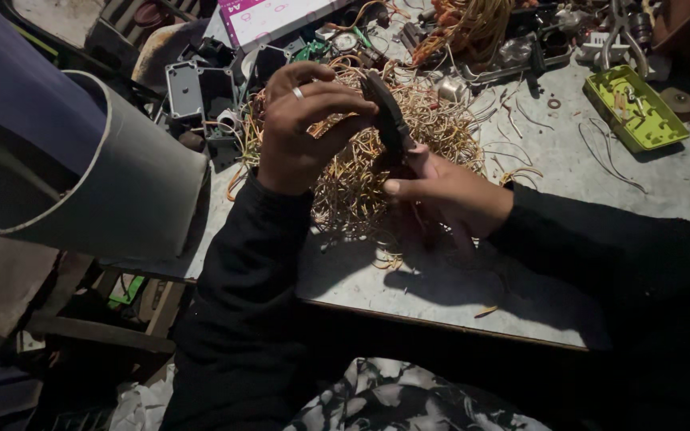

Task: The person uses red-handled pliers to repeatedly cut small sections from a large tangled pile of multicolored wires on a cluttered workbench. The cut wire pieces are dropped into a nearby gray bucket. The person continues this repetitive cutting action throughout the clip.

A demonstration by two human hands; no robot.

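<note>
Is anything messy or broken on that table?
Yes. A big tangle of yellowish wires sprawls loose under both hands, and stray wire bits lie scattered to the right. The left hand and right hand hold a dark tool over the heap.

Grey pipe (133,191) lies at the bench's (457,279) left edge, open end facing the camera. Green tray (635,108) with small parts at far right. Grey box (184,88) behind the pipe. Orange wire bundle (469,24) at top centre, white-pink card (269,17) left of it. Loose washer (553,103) near the tray.
</note>
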